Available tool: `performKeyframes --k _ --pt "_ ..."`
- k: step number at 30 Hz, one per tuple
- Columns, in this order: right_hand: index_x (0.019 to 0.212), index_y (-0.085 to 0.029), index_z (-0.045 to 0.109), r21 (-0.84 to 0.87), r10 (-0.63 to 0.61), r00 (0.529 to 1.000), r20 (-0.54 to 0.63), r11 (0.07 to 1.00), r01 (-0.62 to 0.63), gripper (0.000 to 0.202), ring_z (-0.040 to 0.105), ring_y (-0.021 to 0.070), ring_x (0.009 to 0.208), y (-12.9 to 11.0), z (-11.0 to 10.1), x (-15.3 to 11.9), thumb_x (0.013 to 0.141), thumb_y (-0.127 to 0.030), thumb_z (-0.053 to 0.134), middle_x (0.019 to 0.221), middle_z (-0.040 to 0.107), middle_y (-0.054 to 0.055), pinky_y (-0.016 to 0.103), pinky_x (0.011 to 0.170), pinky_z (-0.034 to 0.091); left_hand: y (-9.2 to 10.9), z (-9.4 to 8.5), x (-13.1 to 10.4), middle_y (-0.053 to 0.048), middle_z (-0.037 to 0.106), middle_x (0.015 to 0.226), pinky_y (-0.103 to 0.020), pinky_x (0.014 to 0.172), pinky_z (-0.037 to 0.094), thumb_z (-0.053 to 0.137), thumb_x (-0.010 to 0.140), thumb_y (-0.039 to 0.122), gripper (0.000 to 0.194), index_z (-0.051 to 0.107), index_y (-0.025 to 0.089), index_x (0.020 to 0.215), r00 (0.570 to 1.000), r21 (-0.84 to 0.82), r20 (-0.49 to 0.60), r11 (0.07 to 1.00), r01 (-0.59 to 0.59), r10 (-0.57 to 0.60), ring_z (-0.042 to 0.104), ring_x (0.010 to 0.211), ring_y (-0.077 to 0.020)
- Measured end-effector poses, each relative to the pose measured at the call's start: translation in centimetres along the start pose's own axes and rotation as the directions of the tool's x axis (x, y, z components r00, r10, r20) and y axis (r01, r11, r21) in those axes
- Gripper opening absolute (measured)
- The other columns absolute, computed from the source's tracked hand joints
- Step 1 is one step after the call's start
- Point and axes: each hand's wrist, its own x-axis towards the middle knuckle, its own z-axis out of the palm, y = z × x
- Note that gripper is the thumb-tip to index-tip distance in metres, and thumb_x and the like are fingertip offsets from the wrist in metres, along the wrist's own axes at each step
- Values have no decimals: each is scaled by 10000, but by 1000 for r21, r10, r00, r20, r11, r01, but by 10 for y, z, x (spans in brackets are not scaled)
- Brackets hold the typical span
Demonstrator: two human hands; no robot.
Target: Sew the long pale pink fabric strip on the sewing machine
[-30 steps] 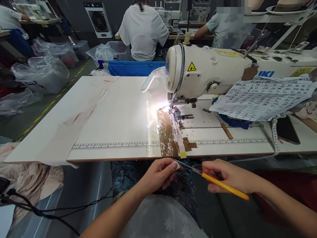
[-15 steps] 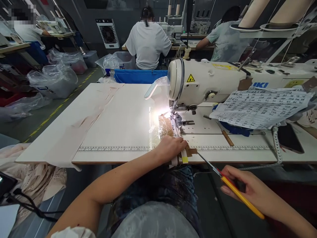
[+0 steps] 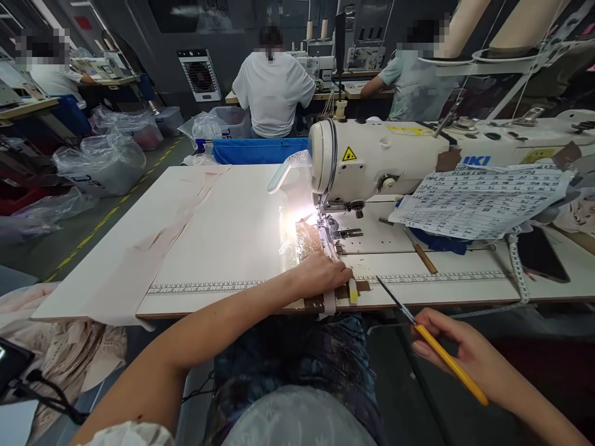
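My left hand (image 3: pixel 320 272) is closed at the table's front edge, just before the sewing machine's lit needle area. Its fingers pinch a pale fabric strip (image 3: pixel 330 303), which runs under the hand from the presser foot and hangs over the edge. A narrow yellow-and-white piece (image 3: pixel 354 292) lies beside the fingertips. My right hand (image 3: pixel 453 347) wraps round a slim pointed metal tool with a long yellow handle (image 3: pixel 450 362); its exact kind I cannot make out. The tool's tip is over the table, right of the left hand and apart from the strip.
The white sewing machine (image 3: pixel 372 152) stands over the table. Right of the needle lie a wooden-handled tool (image 3: pixel 424 257), a handwritten sheet (image 3: pixel 478 198), a tape measure (image 3: pixel 518 266) and a phone (image 3: pixel 543 254). Pale fabric (image 3: pixel 162 241) drapes over the left side. Co-workers sit beyond.
The tool's tip has moved slightly up and away from the brown patch near the left hand. The strip's end and yellow-and-white piece have shifted right. The view has tilted a little.
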Motion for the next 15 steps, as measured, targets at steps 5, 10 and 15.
performKeyframes --k 5,10,15 --pt "652 -246 404 17 14 999 -33 1000 -14 418 343 144 580 3 4 -2 761 -591 612 628 349 -43 269 542 350 -16 -2 3 -36 728 881 -271 649 469 541 832 117 232 708 207 966 898 -405 -357 909 99 -257 635 723 -147" --pt "668 -245 409 15 -6 999 -50 1000 6 383 373 132 562 4 7 -1 791 -560 587 623 386 -46 258 531 365 -35 -20 -19 15 621 554 -224 478 390 589 893 335 211 733 188 845 657 -751 -523 658 -54 -543 467 443 -81" --pt "710 -252 439 -253 -86 978 -191 967 36 369 468 148 513 -8 3 20 827 -598 492 586 504 -29 262 507 361 -41 -21 -44 87 406 357 -233 444 335 693 812 418 265 717 173 714 604 -830 -460 556 -32 -651 321 324 -53"
